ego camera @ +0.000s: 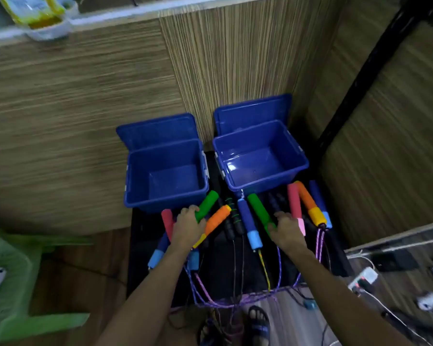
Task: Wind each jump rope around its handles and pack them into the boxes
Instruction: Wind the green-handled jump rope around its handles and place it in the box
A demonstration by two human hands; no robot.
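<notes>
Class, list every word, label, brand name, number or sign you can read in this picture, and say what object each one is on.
No text can be read in this picture.
Left blue box and right blue box: plain, no labels show.
Jump rope handles, such as the green handle: no print shows.
Yellow and white packaging on the shelf: too blurred to tell.

L hand (187, 224), R hand (286, 229): fingers curled.
</notes>
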